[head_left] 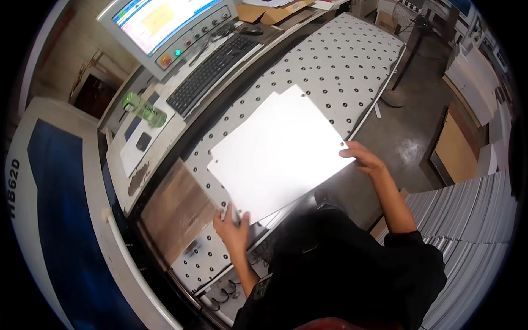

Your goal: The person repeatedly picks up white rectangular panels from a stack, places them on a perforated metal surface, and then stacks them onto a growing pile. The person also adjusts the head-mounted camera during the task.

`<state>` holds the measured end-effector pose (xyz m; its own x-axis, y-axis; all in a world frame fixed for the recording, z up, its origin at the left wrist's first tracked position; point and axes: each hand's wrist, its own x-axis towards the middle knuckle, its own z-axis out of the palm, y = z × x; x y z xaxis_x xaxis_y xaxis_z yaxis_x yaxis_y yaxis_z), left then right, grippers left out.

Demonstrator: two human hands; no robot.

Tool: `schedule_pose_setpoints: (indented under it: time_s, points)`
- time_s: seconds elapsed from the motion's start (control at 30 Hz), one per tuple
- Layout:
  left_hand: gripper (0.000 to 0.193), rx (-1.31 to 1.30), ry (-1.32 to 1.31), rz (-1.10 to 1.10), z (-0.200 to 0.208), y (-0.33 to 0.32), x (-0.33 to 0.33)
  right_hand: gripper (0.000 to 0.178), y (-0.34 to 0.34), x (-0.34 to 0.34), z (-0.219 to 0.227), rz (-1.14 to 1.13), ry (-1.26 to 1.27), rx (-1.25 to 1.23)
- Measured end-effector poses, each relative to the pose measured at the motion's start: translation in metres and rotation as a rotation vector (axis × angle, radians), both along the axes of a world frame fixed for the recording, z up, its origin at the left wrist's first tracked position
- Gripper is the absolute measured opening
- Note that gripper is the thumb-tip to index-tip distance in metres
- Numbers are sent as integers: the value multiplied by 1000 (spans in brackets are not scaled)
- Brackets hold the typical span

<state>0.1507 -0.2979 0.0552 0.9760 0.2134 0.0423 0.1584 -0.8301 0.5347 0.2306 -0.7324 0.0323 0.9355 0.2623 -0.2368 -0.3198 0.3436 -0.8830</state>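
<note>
A white rectangular panel (278, 151) with small holes near its edges lies on a grey worktable (346, 60) studded with rows of ball rollers. A second white panel peeks out beneath its far edge. My left hand (232, 226) grips the panel's near left corner. My right hand (362, 158) holds the panel's right corner at the table's edge. My dark shirt fills the lower middle of the view.
A brown wood-grain board (176, 212) lies left of my left hand. A control console with a screen (159, 19), buttons and a black keyboard (212, 69) stands at upper left, a green bottle (144, 109) beside it. Stacked white panels (473, 220) rise at right. A fan stand (404, 60) is on the floor.
</note>
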Motion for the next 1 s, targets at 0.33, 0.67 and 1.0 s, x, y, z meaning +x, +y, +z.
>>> schedule_pose_setpoints:
  time_s: [0.33,0.67,1.0]
  points:
    - [69,243,38,-745,-4,-178,92,63,-140,-2,-65,-853,80,535]
    - [60,181,-98,-913,-13,-285,152,81,-53,56,-64,-874,-46,-1124]
    - [49,-30,-243,-431,6,-159,141,79,-96,99,-120,-910,-84,-1488]
